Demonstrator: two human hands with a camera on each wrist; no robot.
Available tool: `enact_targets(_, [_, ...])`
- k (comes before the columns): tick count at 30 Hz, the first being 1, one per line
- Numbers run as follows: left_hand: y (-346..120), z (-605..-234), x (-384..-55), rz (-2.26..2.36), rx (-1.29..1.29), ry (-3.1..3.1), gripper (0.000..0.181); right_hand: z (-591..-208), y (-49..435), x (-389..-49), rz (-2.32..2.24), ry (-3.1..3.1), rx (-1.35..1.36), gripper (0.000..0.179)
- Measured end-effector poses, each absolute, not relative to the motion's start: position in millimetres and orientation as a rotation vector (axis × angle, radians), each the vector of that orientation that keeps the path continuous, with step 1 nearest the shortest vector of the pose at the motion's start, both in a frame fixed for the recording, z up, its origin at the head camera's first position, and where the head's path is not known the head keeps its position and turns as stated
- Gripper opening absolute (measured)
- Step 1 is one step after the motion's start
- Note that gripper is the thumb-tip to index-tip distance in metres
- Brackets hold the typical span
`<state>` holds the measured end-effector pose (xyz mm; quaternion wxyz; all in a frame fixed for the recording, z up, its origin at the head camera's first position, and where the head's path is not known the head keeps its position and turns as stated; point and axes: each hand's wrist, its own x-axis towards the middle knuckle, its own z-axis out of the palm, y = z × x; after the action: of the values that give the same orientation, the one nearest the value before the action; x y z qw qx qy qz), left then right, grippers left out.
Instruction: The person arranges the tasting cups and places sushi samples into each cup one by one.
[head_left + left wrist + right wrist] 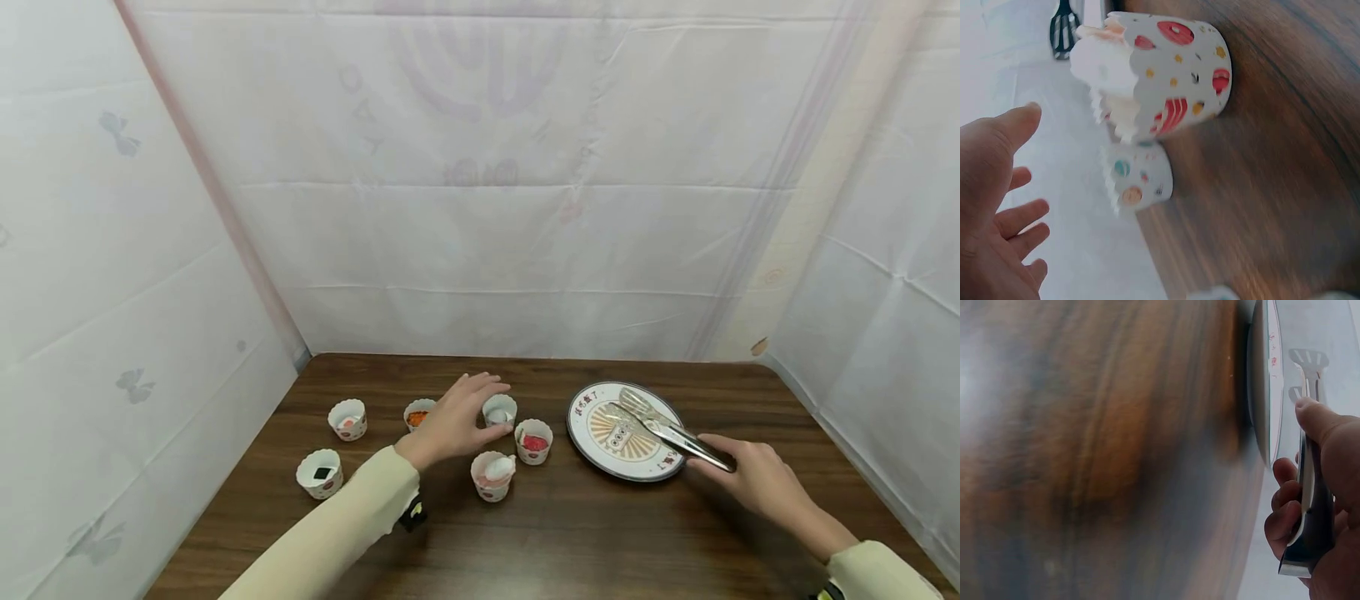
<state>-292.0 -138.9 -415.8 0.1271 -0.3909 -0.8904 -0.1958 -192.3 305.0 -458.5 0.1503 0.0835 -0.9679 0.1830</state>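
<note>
My left hand (453,423) hovers over a cluster of small paper cups, its fingers spread and loosely bent, with nothing between them. Nearest to it are a cup with whitish contents (499,402), a cup with red contents (533,457) and a cup heaped with something white and pink (491,493). Under the wrist, a cup with orange bits (415,408) is partly hidden. My right hand (765,482) grips a pair of metal tongs (693,445) by the handle end. Their slotted heads lie above a white patterned plate (579,429); contact with it I cannot tell.
Farther left on the dark wooden table (570,542) stand a cup with pinkish-white contents (347,432) and a cup with a black piece (318,488). Pale cloth sheets (480,250) hang along the back and both sides.
</note>
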Motion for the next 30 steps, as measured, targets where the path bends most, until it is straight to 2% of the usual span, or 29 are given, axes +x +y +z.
enact_targets(16, [-212, -417, -265, -0.437, -0.759, -2.481, 0.07, -470, 317, -181, 0.536, -2.826, 0.189, 0.048])
enact_targets(23, [-232, -425, -258, -0.452, -0.7, -2.478, 0.068, -477, 317, -177, 0.566, -2.861, 0.162, 0.049])
enact_targets(30, [-234, -429, -258, -0.458, -0.681, -2.48, 0.069, -481, 319, -174, 0.569, -2.834, 0.129, 0.053])
